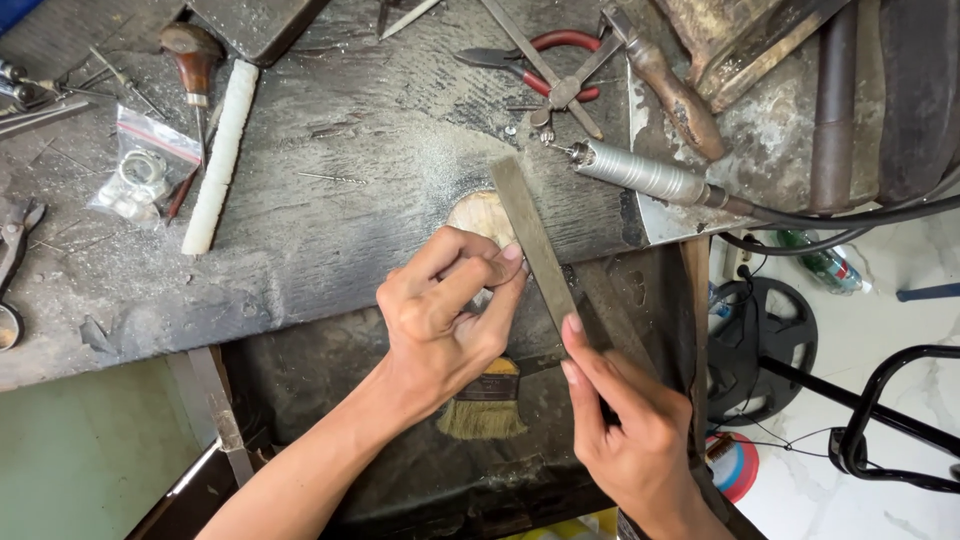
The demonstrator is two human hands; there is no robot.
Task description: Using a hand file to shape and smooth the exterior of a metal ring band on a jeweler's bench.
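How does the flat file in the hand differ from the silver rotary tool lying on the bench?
The flat file is a thin, dull grey strip, while the rotary tool is a round, shiny ribbed cylinder. The file is gripped by the right hand near the left hand; the rotary tool lies untouched. The rotary tool trails a black cable; the file has none. Both are metal and slanted.

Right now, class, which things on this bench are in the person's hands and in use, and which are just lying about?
In use:
flat file, held by the right hand
small piece, mostly hidden, pinched in the left hand
wooden bench peg

Lying about:
red-handled pliers
rotary handpiece
brush
white stick
plastic bag
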